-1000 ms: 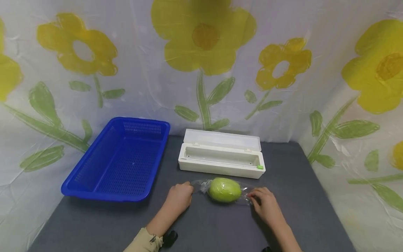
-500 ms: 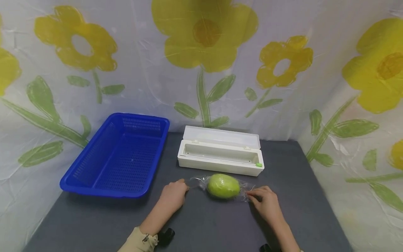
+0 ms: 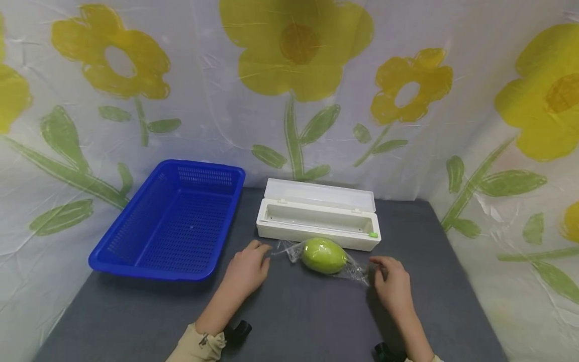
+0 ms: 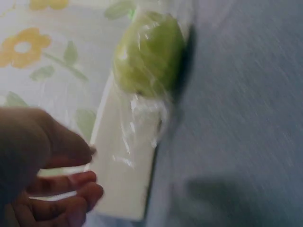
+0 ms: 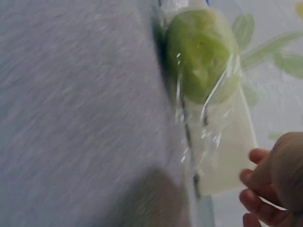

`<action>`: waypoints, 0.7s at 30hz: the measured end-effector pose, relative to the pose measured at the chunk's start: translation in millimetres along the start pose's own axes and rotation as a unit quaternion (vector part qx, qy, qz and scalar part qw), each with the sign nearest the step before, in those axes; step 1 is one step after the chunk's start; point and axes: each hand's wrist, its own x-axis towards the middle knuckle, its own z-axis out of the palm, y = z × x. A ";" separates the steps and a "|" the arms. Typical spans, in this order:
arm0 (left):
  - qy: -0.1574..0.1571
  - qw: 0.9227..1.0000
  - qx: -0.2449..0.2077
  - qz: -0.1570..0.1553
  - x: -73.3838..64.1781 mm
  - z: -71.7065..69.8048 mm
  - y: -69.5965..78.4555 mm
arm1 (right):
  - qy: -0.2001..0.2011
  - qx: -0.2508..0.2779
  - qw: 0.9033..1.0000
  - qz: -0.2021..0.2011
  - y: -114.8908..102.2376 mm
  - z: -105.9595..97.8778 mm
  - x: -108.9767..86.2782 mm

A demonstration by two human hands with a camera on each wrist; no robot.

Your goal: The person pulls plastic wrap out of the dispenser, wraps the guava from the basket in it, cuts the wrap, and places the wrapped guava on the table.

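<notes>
A green oval fruit (image 3: 323, 255) lies in clear plastic wrap (image 3: 355, 271) at the middle of the table. Loose wrap sticks out from both of its ends. My left hand (image 3: 244, 269) is just left of the wrap's left end; in the left wrist view its thumb (image 4: 68, 146) and fingers stand apart with nothing between them. Right of the other end is my right hand (image 3: 394, 286). Its fingers (image 5: 258, 201) are loosely bent and clear of the wrap in the right wrist view. The wrist views show the fruit (image 4: 151, 56) through the film.
Directly behind the fruit stands a long white wrap dispenser box (image 3: 316, 235) with its lid (image 3: 318, 193) raised and a small green piece at its right end. At the left is a blue perforated basket (image 3: 145, 271). A flower-printed curtain (image 3: 217, 125) hangs behind the grey table (image 3: 307, 327).
Both hands have let go of the wrap's ends, and their fingers have loosened. The fruit has shifted slightly back toward the box and tilted, its right end now nearer me.
</notes>
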 end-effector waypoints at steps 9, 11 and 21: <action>-0.013 0.996 -0.026 0.088 23.2 4.0 26.6 | -0.068 0.028 0.992 -0.101 -26.0 20.2 21.7; -0.029 0.995 -0.023 0.091 26.6 6.7 29.5 | -0.089 0.028 0.989 -0.116 -29.2 26.2 25.4; -0.058 0.992 -0.023 0.107 34.0 15.4 33.9 | -0.139 0.027 0.984 -0.105 -36.5 35.3 34.3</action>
